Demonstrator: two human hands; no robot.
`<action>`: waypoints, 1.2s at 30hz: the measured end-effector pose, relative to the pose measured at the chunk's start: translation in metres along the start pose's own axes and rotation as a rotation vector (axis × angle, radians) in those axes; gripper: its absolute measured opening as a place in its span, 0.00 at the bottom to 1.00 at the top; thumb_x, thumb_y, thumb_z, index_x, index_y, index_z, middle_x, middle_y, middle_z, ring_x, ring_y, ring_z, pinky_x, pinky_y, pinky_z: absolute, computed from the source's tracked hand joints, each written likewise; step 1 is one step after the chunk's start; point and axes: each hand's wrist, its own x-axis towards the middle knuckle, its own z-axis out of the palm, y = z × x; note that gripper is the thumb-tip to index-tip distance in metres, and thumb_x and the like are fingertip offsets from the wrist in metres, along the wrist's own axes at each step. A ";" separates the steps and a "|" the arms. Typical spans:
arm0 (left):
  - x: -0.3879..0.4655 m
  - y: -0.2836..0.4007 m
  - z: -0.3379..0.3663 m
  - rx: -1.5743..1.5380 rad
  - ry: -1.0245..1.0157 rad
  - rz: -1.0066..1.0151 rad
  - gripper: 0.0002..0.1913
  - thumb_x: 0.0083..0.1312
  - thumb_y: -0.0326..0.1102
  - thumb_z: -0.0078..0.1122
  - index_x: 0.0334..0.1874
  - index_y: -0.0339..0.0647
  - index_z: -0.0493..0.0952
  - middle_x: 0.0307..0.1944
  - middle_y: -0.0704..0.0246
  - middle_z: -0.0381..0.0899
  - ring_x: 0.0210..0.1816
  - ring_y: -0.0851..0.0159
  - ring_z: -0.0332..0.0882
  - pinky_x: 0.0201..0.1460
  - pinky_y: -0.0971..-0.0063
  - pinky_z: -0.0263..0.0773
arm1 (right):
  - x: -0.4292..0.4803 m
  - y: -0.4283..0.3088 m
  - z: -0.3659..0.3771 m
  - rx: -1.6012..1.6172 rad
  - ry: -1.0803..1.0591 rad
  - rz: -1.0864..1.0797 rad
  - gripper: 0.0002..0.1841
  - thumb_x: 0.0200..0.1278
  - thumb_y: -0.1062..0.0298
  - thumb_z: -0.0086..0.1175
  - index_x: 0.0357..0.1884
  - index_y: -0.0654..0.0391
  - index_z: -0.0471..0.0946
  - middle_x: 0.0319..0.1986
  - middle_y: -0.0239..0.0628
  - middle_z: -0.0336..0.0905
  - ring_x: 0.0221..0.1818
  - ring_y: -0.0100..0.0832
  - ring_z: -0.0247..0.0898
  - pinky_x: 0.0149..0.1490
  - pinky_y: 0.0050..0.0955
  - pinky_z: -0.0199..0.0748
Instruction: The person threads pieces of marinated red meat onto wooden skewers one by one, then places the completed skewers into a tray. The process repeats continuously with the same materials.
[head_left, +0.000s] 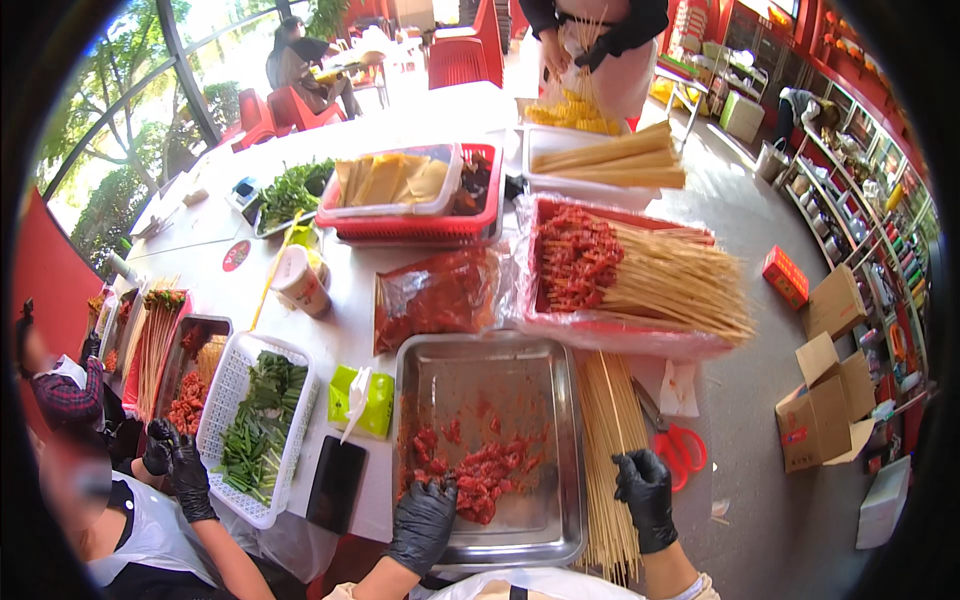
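Observation:
My left hand (425, 523), in a black glove, is at the lower left of a steel tray (495, 349), its fingertips on the pieces of raw red meat (487, 476). My right hand (645, 499), also black-gloved, is over the right side of a pile of bamboo skewers (606, 420) beside the tray. Its fingers are curled at a skewer that points up and away over the pile. Behind the tray, a red bin lined with plastic (626, 330) holds many skewers threaded with meat (577, 259). A plastic bag of marinated meat (439, 292) lies left of that bin.
Scissors with red handles (680, 454) lie right of the skewers. Left of the tray are a tissue pack (360, 397), a black phone (336, 484), a drink cup (301, 283) and a white basket of cut greens (300, 420). Gloved co-workers are at the left and across the table.

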 end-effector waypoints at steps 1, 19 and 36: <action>0.003 -0.001 0.003 -0.017 -0.021 0.002 0.12 0.62 0.29 0.48 0.47 0.42 0.75 0.36 0.61 0.77 0.38 0.56 0.76 0.31 0.66 0.76 | -0.002 0.000 -0.003 0.001 0.002 -0.015 0.05 0.67 0.70 0.55 0.36 0.61 0.77 0.19 0.29 0.72 0.16 0.18 0.66 0.20 0.19 0.66; 0.002 -0.019 -0.021 -0.757 0.122 -0.168 0.20 0.59 0.30 0.57 0.56 0.42 0.75 0.41 0.59 0.82 0.40 0.54 0.80 0.39 0.65 0.76 | -0.019 0.010 -0.005 0.157 -0.007 -0.068 0.07 0.69 0.76 0.48 0.46 0.62 0.75 0.24 0.34 0.77 0.15 0.20 0.67 0.19 0.18 0.62; 0.052 -0.023 -0.044 -2.362 0.239 -0.465 0.15 0.74 0.33 0.47 0.58 0.34 0.72 0.51 0.67 0.79 0.50 0.70 0.76 0.55 0.77 0.71 | -0.051 -0.043 0.038 -0.510 -0.333 -0.622 0.23 0.55 0.81 0.55 0.54 0.52 0.80 0.24 0.43 0.74 0.25 0.40 0.72 0.32 0.34 0.71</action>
